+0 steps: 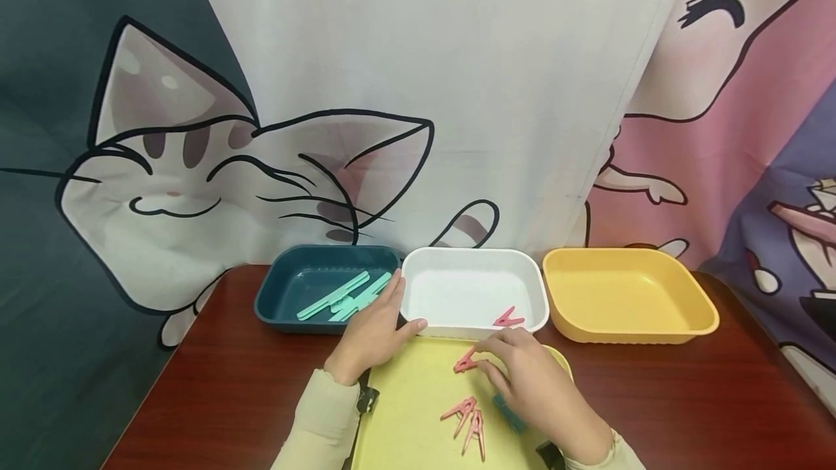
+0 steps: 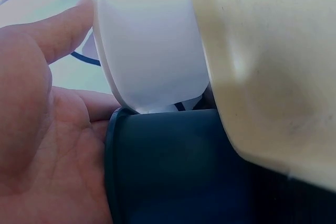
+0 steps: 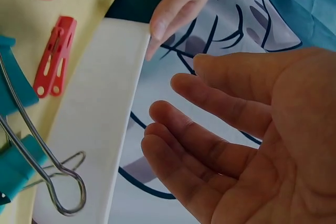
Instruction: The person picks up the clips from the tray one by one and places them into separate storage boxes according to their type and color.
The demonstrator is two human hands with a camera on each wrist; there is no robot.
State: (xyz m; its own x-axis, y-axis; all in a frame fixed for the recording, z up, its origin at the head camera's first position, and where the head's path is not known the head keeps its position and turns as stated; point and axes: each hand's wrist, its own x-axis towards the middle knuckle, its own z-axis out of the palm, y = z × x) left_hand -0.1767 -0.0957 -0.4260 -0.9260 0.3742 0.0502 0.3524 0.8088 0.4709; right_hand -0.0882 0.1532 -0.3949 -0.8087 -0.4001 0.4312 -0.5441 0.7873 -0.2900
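Note:
My left hand lies across the neighbouring rims of the dark teal bin and the white bin, its thumb touching the white rim. Above the yellow tray, my right hand has its fingertips near a pink clothespin. The right wrist view shows those fingers spread, bent a little and holding nothing, apart from the clothespin. Two more pink clothespins lie nearer on the tray. Teal binder clips with wire handles are partly hidden under my right hand in the head view.
Several long mint-green clips lie in the dark teal bin. One pink clothespin is in the white bin. A yellow bin stands at the right on the brown table. A printed curtain hangs behind the bins.

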